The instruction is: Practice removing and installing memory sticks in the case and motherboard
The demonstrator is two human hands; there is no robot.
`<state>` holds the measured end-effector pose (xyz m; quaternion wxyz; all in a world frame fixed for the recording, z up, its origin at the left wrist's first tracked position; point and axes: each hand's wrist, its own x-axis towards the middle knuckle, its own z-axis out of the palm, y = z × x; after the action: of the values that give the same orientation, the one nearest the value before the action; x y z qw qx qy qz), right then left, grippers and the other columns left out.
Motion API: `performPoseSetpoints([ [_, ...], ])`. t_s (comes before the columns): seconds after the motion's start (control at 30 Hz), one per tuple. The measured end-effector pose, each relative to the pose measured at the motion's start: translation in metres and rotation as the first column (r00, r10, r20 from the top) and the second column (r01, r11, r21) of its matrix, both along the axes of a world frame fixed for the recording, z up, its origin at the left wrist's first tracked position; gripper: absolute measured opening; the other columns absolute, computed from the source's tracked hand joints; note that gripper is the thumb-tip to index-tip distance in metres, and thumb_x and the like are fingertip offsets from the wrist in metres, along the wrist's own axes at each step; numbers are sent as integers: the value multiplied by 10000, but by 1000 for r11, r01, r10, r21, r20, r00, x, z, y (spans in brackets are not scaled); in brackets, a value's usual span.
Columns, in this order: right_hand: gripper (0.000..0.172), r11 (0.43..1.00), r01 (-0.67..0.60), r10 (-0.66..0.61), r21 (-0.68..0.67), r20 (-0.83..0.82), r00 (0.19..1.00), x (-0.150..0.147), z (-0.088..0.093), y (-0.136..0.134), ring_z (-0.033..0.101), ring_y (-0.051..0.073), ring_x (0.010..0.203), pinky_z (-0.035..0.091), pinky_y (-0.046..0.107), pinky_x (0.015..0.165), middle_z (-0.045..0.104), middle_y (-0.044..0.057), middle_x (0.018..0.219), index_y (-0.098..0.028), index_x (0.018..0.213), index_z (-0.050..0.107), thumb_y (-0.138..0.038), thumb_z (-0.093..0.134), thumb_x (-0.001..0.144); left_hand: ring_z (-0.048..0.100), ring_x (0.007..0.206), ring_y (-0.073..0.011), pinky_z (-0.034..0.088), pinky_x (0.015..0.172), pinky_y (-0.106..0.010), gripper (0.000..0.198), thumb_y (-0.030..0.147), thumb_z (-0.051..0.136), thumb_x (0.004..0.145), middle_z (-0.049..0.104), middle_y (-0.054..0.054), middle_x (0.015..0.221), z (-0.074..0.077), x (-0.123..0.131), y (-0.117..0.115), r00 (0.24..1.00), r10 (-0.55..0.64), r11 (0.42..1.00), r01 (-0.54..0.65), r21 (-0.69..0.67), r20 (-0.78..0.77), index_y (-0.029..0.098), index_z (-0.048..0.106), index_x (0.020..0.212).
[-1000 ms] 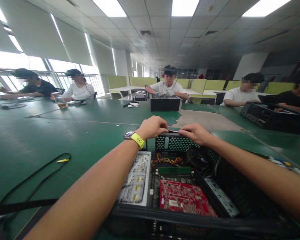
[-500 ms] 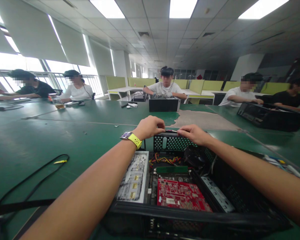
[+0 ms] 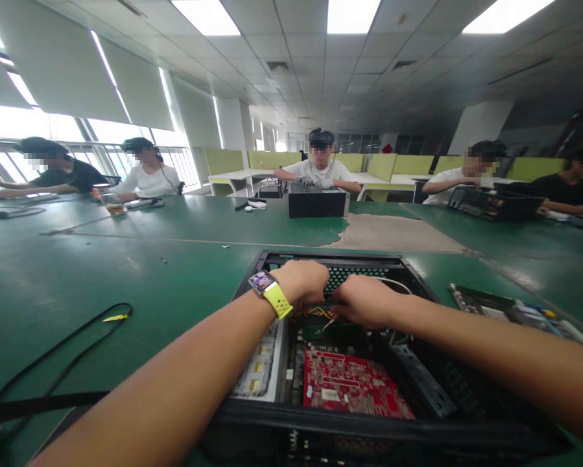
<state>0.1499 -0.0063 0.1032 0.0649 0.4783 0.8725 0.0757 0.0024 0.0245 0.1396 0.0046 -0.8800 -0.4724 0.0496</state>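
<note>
Grips I can't make out: left hand [image 3: 305, 281] and right hand [image 3: 366, 301] curl over the box [image 3: 383, 430], maybe to reach wires [image 3: 317, 313].

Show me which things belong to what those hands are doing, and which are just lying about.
Seemingly part of the work:
- open black computer case, both hands inside
- red circuit board in it
- coloured wires by the hands

Seemingly just lying about:
- black cable with yellow tag
- glass of drink
- loose board at right, though possibly related
</note>
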Motion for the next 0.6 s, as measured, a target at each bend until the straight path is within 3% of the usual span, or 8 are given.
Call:
performPoseSetpoints([
  [0.1,214,995,-21,26,-100,52,998,-2,-14,-3,681,274,756,467,305,618,723,121,835,-184,881,722,-310,590,768,667,787,-265,516,710,-313,273,302,801,552,714,-131,822,-14,11,-10,993,-59,997,52,-64,-106,182,732,787],
  [0.23,228,992,10,3,-124,100,995,2,-20,1,683,299,800,498,338,657,720,146,889,-160,907,720,-244,618,721,662,859,-299,520,750,-353,420,401,810,558,707,-167,958,-27,24,-16,953,-143,989,124,-84,-268,175,728,903],
  [0.3,188,990,32,-16,-138,121,992,2,-21,2,686,296,773,504,338,653,721,155,858,-144,848,724,-208,638,693,664,857,-294,519,749,-343,403,348,823,548,710,-162,961,-32,29,-18,938,-134,988,102,-115,-320,181,729,903],
  [0.6,172,983,39,-19,-178,111,994,2,-34,4,684,264,790,491,308,671,718,142,865,-150,847,712,-179,635,697,664,890,-308,518,759,-379,266,109,698,657,708,-186,971,-45,36,-20,934,-144,984,100,-147,-326,145,728,919],
])
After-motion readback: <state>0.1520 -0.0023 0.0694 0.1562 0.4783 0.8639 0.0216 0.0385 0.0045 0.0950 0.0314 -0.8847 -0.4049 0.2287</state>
